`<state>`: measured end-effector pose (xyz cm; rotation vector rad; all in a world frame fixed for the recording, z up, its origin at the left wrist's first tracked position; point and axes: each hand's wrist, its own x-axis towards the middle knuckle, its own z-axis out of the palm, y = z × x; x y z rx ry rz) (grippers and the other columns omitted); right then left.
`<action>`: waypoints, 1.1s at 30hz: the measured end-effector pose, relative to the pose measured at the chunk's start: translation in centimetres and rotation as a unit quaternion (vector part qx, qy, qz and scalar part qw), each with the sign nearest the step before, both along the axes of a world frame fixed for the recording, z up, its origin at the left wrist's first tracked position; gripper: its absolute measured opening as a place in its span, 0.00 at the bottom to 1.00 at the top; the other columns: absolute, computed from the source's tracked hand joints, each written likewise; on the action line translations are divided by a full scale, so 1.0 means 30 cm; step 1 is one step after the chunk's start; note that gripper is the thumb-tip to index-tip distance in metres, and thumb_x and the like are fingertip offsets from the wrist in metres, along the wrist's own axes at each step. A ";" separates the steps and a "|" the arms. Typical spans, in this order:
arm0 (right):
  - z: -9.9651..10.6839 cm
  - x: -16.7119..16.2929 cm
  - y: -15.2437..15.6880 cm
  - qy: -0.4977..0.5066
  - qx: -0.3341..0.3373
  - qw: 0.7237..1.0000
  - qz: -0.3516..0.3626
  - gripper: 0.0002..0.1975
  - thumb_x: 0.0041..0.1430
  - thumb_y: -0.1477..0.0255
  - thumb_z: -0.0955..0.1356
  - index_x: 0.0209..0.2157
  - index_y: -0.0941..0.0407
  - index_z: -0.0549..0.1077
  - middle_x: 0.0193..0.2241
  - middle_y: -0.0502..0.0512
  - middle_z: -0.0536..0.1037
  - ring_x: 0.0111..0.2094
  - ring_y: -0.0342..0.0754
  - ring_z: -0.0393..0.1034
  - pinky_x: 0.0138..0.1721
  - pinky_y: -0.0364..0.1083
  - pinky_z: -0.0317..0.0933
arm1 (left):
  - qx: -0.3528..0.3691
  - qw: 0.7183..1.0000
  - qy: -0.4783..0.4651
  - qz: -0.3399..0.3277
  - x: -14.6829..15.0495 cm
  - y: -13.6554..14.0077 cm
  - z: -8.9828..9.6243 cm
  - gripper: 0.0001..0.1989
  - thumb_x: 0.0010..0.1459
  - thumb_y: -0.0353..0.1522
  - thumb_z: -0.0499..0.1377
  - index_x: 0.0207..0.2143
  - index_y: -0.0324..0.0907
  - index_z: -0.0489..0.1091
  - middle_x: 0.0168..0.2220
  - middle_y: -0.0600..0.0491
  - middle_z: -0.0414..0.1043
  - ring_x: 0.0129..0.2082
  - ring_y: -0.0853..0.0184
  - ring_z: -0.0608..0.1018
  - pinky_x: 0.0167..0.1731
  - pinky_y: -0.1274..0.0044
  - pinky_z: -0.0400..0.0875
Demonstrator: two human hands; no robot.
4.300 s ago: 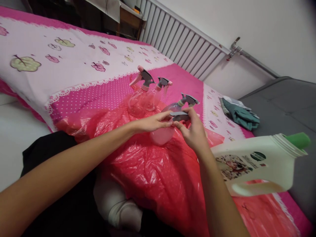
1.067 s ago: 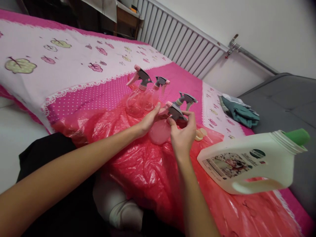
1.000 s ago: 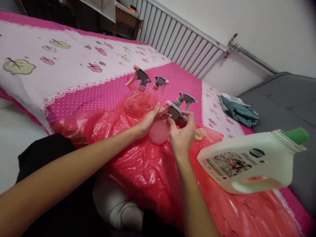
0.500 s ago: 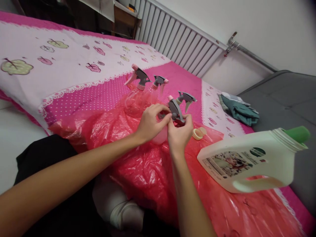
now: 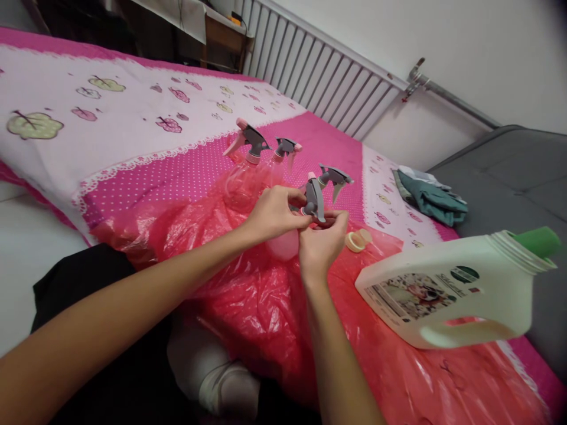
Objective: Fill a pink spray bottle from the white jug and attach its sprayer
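Observation:
A spray bottle with a grey trigger head (image 5: 314,199) and pink nozzle tip stands between my hands. Its clear body (image 5: 283,245) looks pink against the plastic and is partly covered by my fingers. My left hand (image 5: 277,211) is closed at the left side of the head, by its neck. From the near side, my right hand (image 5: 322,245) pinches the same head low down. Just behind stands another bottle with a grey trigger head (image 5: 334,175). Farther left are two more spray bottles, one with a pink trigger (image 5: 252,141) and one facing right (image 5: 287,146).
Red plastic sheeting (image 5: 248,295) covers the bed's near edge. A large cream jug (image 5: 447,289) with a green spout stands on it at right, near a small yellowish cap (image 5: 358,239). Folded clothes (image 5: 429,195) lie by the grey headboard (image 5: 514,171). A radiator (image 5: 319,71) lines the wall.
The trigger head between my hands has turned, so its lever now points more toward me. My right hand has shifted slightly lower; the other bottles stay in place.

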<state>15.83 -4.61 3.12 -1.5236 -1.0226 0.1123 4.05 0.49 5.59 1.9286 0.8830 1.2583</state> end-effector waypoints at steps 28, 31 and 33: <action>0.239 0.164 -0.024 -0.450 -0.130 0.870 0.153 0.11 0.68 0.76 0.69 0.46 0.49 0.81 0.46 0.52 0.84 0.53 0.54 0.72 0.68 0.63 0.42 | -0.048 0.970 -0.064 -0.231 0.000 0.090 -0.094 0.13 0.63 0.36 0.67 0.49 0.43 0.76 0.45 0.49 0.85 0.47 0.59 0.85 0.47 0.70 0.77; 0.249 0.163 -0.017 -0.454 -0.160 0.862 0.162 0.11 0.65 0.75 0.71 0.47 0.49 0.81 0.42 0.53 0.84 0.50 0.55 0.70 0.61 0.60 0.46 | -0.066 0.963 -0.097 -0.244 0.012 0.089 -0.120 0.20 0.65 0.39 0.68 0.54 0.46 0.69 0.50 0.47 0.84 0.52 0.58 0.85 0.50 0.70 0.78; 0.259 0.159 -0.012 -0.456 -0.179 0.855 0.168 0.11 0.63 0.75 0.73 0.46 0.49 0.82 0.40 0.54 0.84 0.50 0.56 0.69 0.58 0.58 0.46 | -0.074 0.958 -0.109 -0.254 0.016 0.091 -0.133 0.21 0.65 0.41 0.69 0.54 0.47 0.67 0.49 0.46 0.84 0.52 0.58 0.86 0.51 0.70 0.78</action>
